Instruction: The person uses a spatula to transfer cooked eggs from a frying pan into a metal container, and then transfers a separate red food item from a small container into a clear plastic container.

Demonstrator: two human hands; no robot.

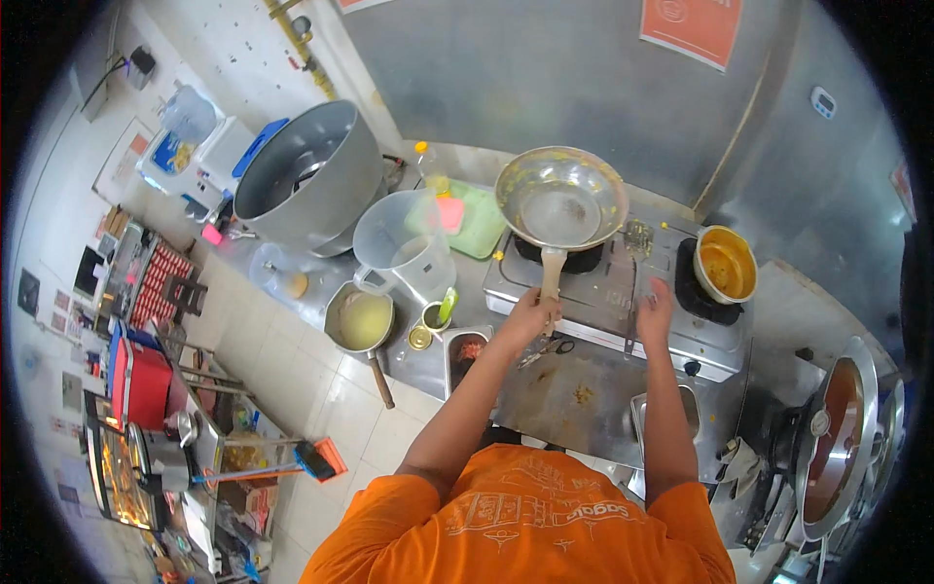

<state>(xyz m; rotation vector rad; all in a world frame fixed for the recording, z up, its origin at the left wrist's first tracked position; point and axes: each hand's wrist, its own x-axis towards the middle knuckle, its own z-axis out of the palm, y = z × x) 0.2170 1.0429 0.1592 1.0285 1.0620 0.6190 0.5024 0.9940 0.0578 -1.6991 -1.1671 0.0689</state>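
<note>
My left hand (535,319) grips the pale handle of a metal frying pan (562,208). The pan rests over the left burner of a gas stove (591,296), with yellow residue on its sloping wall. My right hand (655,312) is raised over the stove's front, apparently with nothing in it and the fingers partly apart. Just left of it lies a slotted turner (633,281), its head smeared with yellow bits. On the right burner sits a small pot (724,264) coated inside with orange-yellow residue. Kitchen scissors (547,350) lie on the counter below my left hand.
Left of the stove stand a large metal pot (314,182), a clear plastic jug (408,241) and a saucepan (359,321) of yellowish liquid, its handle overhanging the counter edge. A steel food pan (456,365) is beside my left forearm. A large lidded vessel (839,445) stands right.
</note>
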